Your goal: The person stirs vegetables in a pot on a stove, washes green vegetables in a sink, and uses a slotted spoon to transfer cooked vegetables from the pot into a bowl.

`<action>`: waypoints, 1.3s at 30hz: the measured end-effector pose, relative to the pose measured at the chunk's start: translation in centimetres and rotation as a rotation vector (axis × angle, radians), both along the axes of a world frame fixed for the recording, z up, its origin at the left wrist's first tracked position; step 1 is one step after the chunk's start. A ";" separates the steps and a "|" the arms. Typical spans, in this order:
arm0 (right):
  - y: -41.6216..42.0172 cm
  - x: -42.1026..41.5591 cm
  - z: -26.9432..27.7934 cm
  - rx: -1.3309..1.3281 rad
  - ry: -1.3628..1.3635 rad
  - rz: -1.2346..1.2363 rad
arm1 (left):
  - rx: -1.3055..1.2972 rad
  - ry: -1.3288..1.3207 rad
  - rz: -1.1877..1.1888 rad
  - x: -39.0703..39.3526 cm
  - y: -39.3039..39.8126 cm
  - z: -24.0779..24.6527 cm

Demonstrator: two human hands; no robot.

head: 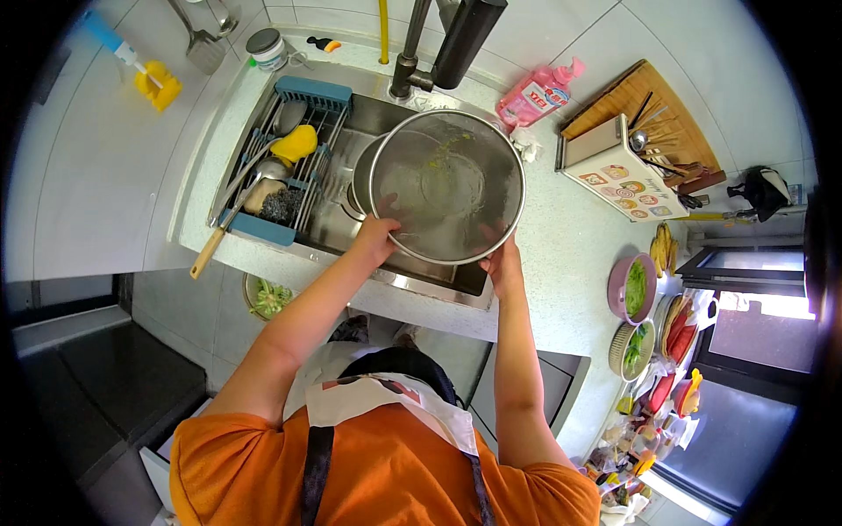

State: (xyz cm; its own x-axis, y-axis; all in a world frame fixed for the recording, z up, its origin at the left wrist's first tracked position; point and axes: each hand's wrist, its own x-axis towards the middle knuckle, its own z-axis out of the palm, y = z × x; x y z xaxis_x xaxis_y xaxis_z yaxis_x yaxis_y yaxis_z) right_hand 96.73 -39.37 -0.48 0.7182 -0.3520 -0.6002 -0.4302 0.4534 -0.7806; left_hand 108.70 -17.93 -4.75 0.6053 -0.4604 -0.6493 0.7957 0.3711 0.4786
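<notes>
A round metal mesh strainer (421,191) with yellow-green bits on its mesh is held over the sink (335,210). My left hand (378,240) grips its rim at the lower left, and my right hand (503,263) grips it at the lower right; fingers of both show faintly through the mesh. Beneath its left side a metal pot or bowl (362,177) shows in part; the strainer hides the rest. Left of it, a drain rack (314,92) in the sink holds a ladle (273,169), a yellow sponge or cloth (296,143) and a dark scouring pad (281,206).
A black faucet (411,66) rises behind the strainer. Pink soap bottle (536,95), utensil holder (618,171) and wooden cutting board (648,112) stand at the right back. Bowls of greens (616,289) sit on the right counter (559,263). Another bowl of greens (250,299) is below the counter's front edge.
</notes>
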 end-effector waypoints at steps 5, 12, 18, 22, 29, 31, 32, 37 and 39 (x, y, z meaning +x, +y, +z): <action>-0.9 -2.0 1.3 -0.157 -0.215 0.070 | -0.020 0.165 0.132 -2.9 -1.3 -1.9; -0.3 -2.5 3.9 -1.009 -0.234 0.379 | 0.087 0.207 0.062 -3.7 0.1 -2.0; 0.5 -1.6 5.3 -1.517 -0.246 0.928 | 0.107 0.137 -0.158 -2.4 2.7 -2.7; -0.6 -1.3 2.8 -1.610 -0.357 0.956 | 0.071 0.074 -0.227 -1.6 3.0 -2.4; -0.4 -1.6 3.2 -1.688 -0.292 0.847 | 0.383 -0.064 0.175 2.7 2.7 -5.6; -0.5 -2.0 3.6 -1.689 -0.272 0.827 | 0.492 -0.088 0.176 4.1 3.0 -8.0; -0.6 -2.2 3.7 -1.698 -0.269 0.817 | 0.547 -0.102 0.174 4.7 3.1 -9.1; -1.1 -3.0 3.3 -1.738 -0.267 0.773 | 0.649 -0.044 0.072 6.1 2.1 -12.9; -0.8 -3.1 3.5 -1.717 -0.241 0.759 | 0.616 -0.041 0.049 6.1 1.8 -13.9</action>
